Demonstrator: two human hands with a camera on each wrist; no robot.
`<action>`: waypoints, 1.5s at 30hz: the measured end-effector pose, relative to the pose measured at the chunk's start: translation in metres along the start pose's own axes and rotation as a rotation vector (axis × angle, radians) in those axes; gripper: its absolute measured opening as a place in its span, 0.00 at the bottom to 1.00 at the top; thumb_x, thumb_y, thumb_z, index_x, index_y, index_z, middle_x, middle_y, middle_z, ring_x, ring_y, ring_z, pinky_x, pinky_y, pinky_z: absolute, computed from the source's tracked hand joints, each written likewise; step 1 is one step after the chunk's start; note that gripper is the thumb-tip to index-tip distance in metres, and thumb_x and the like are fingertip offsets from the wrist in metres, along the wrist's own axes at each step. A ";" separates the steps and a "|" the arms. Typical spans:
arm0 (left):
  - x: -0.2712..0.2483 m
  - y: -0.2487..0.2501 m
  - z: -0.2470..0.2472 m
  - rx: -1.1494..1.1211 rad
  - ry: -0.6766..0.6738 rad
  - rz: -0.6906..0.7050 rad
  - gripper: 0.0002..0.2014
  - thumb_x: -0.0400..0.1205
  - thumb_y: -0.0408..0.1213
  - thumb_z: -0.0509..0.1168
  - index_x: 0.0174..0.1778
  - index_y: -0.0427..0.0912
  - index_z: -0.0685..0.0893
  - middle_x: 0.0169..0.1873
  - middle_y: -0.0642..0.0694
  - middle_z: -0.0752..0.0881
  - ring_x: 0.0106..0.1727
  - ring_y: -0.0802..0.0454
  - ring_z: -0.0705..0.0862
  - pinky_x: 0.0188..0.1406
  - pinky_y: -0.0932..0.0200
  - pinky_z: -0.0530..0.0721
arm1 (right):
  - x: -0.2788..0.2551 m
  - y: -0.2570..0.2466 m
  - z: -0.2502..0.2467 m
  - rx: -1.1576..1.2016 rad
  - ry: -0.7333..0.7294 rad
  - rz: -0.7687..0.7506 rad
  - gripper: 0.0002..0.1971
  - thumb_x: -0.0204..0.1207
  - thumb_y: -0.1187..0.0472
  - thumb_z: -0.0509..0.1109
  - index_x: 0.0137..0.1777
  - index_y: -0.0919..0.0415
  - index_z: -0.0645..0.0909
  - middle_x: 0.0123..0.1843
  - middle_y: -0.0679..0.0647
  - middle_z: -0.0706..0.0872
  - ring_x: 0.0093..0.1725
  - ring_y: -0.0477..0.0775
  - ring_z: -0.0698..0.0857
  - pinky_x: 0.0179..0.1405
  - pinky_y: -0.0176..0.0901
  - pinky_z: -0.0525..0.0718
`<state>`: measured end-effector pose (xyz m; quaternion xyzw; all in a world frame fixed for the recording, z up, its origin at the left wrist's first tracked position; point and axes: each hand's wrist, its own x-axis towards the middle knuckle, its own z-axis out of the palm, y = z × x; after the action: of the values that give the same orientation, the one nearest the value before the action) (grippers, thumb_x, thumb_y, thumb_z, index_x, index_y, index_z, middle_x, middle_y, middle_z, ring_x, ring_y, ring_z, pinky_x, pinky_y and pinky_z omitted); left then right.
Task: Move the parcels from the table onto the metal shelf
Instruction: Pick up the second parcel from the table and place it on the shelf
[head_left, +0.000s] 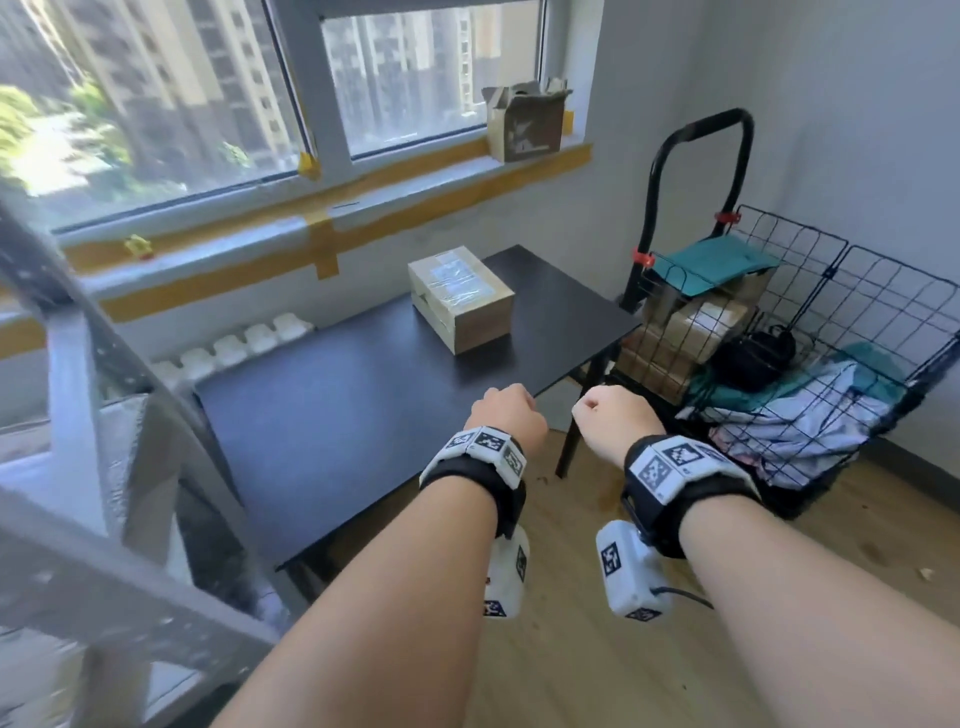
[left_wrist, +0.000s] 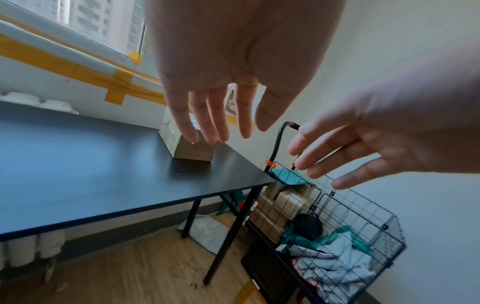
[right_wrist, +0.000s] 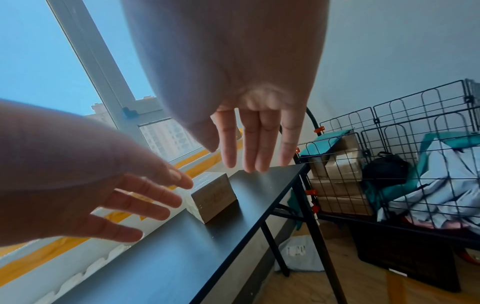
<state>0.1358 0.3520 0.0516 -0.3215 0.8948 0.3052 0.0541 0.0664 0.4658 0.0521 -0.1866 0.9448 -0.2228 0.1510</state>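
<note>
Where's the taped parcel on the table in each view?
Head: parcel sits upper centre, at the black table's far right end.
Left wrist: centre-left, partly behind the left hand's fingers.
Right wrist: lower centre.
Shared landmark: wire cart, right of the table.

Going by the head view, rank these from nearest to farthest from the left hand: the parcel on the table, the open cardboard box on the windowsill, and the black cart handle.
From the left hand:
1. Parcel, on the table ahead of the hand, slightly left.
2. Black cart handle, beyond the table's right corner.
3. Open cardboard box, up on the windowsill, farthest back.
</note>
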 end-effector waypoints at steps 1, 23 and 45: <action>0.014 -0.001 -0.002 -0.005 0.007 -0.024 0.17 0.80 0.38 0.58 0.64 0.47 0.83 0.66 0.42 0.82 0.65 0.40 0.81 0.63 0.47 0.82 | 0.015 0.000 -0.001 0.008 -0.019 -0.002 0.16 0.79 0.58 0.57 0.28 0.55 0.71 0.33 0.55 0.78 0.39 0.62 0.78 0.37 0.45 0.73; 0.320 -0.052 -0.108 -0.184 0.140 -0.390 0.23 0.84 0.38 0.59 0.76 0.41 0.67 0.73 0.37 0.71 0.70 0.38 0.76 0.66 0.45 0.80 | 0.346 -0.135 0.028 -0.056 -0.141 -0.165 0.15 0.81 0.58 0.59 0.53 0.63 0.86 0.52 0.58 0.90 0.50 0.62 0.85 0.48 0.47 0.81; 0.395 -0.079 -0.100 -0.839 0.153 -0.837 0.20 0.76 0.57 0.64 0.48 0.42 0.80 0.40 0.48 0.84 0.45 0.45 0.85 0.62 0.44 0.84 | 0.466 -0.151 0.082 0.107 -0.571 -0.088 0.30 0.83 0.38 0.53 0.67 0.61 0.81 0.59 0.55 0.84 0.55 0.58 0.81 0.52 0.47 0.74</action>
<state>-0.1173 0.0317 -0.0234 -0.6615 0.4964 0.5615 -0.0266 -0.2724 0.1150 -0.0400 -0.2745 0.8420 -0.2170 0.4107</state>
